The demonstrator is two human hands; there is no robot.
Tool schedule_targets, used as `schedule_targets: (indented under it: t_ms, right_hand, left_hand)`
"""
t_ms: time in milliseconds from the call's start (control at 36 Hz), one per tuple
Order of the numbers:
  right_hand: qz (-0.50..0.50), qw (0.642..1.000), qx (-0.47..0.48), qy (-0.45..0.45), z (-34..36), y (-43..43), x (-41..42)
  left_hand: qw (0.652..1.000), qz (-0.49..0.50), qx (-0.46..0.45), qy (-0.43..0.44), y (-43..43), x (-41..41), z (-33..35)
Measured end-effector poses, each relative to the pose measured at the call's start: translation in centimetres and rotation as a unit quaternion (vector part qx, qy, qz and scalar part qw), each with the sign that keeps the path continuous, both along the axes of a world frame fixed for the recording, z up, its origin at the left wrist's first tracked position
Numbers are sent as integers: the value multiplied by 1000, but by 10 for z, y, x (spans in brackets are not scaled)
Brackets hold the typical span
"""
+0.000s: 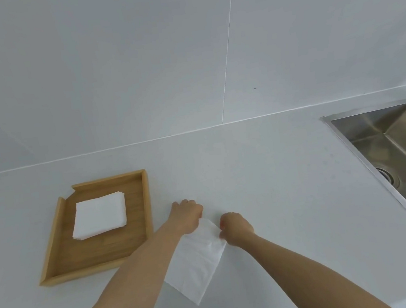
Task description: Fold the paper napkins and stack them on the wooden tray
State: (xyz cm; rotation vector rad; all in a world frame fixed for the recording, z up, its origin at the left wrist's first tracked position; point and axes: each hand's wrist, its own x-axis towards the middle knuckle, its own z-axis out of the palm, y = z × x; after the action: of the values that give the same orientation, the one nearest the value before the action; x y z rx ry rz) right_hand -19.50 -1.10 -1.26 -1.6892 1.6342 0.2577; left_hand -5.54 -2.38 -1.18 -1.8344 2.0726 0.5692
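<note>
A white paper napkin (197, 262) lies on the pale counter between my forearms, one corner pointing toward me. My left hand (187, 214) pinches its far left corner. My right hand (235, 226) pinches its far right edge. Both hands have their fingers closed on the paper. To the left sits the wooden tray (101, 253), with a stack of folded white napkins (99, 215) lying in its upper half. My left forearm hides part of the napkin's left edge.
A steel sink (396, 155) is set into the counter at the right, its drain visible. A grey tiled wall rises behind the counter. Bare counter lies between the tray and the sink.
</note>
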Motion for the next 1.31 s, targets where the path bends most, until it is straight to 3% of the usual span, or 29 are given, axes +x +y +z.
schedule_targets:
  t_ms: [250,389,639,917,1083,1194,1306]
  right_hand:
    - [-39,990,-34,-131,25,-9,-15]
    - [19,991,-38,-130,32,-5,-20]
    - [170,982,32,-81,29,20,-14]
    - [194,971,108,-84,24,36,-2]
    - [97,990,40,-91,20,34,-1]
    - [51,998,-18,-38,14,37,2]
    - [52,998,-31,13,5,43,4]
  left_hand:
    - [988,73,-65,120,5,7,31]
    - [985,77,-61,143,21,12,45]
    - [992,40,32,119,61,26,47]
    - [977,49,177,113,76,34,43]
    - [981,108,72,142,62,31,41]
    - [993,79,17,87,57,23,28]
    - [998,44,21,44,57,16,15]
